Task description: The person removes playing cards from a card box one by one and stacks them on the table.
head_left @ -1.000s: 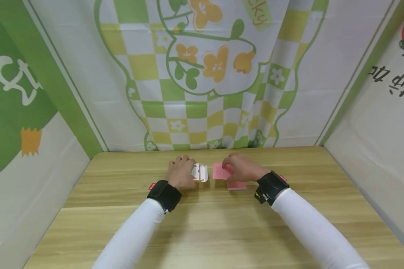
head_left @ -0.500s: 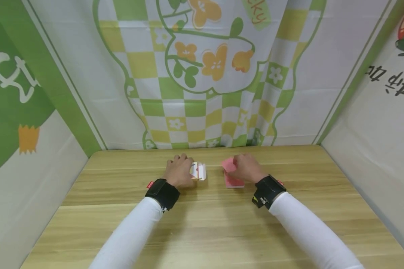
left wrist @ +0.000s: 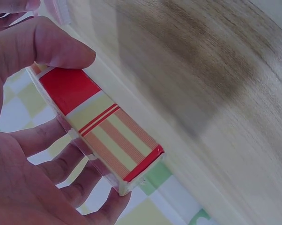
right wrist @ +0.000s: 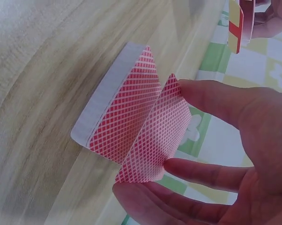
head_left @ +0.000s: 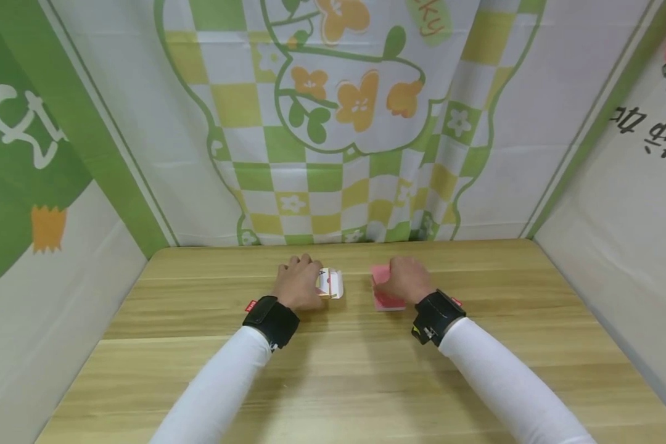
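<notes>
My left hand grips a small card box between thumb and fingers, close to the back of the table. In the left wrist view the box's side shows red and striped bands. To the right lies a thick deck of red-backed playing cards, its white edges turned to the right wrist camera. Above the deck my right hand pinches a red-backed playing card by its edges, thumb on one side and fingers on the other. The card is bowed and tilted; I cannot tell whether it is a single one.
Both things are on a wooden table. A patterned curtain hangs just behind its back edge, and printed cloth walls stand at the left and right.
My right hand has brought the pinched card rightward from beside the box to over the deck. The left hand and the box have hardly moved.
</notes>
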Demonstrator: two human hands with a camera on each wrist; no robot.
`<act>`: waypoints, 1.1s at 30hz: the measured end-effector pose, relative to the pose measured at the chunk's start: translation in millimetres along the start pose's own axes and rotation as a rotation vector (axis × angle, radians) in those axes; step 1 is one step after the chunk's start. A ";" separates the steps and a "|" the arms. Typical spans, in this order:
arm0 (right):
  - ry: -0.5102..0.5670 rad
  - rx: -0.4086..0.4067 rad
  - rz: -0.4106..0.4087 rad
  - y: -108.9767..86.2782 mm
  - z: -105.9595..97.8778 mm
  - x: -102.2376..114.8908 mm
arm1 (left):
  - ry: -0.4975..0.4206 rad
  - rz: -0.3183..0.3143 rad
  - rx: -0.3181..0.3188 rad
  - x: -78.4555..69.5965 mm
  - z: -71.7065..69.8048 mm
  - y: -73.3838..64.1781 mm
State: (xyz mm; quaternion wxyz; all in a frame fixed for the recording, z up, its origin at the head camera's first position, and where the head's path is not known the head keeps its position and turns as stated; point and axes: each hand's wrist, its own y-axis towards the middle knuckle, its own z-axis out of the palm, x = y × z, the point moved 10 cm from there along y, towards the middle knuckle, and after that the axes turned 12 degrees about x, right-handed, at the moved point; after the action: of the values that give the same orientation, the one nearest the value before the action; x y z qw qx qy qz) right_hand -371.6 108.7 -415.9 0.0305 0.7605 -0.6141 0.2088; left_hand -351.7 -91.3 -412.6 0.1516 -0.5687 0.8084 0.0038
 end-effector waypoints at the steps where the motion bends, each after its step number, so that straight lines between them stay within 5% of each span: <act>1: -0.005 -0.001 0.007 0.1 1.0 -0.8 | -0.001 0.001 0.000 0.0 0.9 0.5; 33: -0.046 -0.010 0.050 1.4 13.5 -3.1 | -0.013 -0.005 0.016 -3.1 5.2 1.1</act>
State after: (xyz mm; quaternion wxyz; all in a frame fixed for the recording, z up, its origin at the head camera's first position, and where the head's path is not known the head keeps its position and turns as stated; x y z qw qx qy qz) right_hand -369.6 107.2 -429.6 0.0148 0.7494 -0.6345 0.1886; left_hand -350.6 -87.1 -417.0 0.1616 -0.5693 0.8061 0.0008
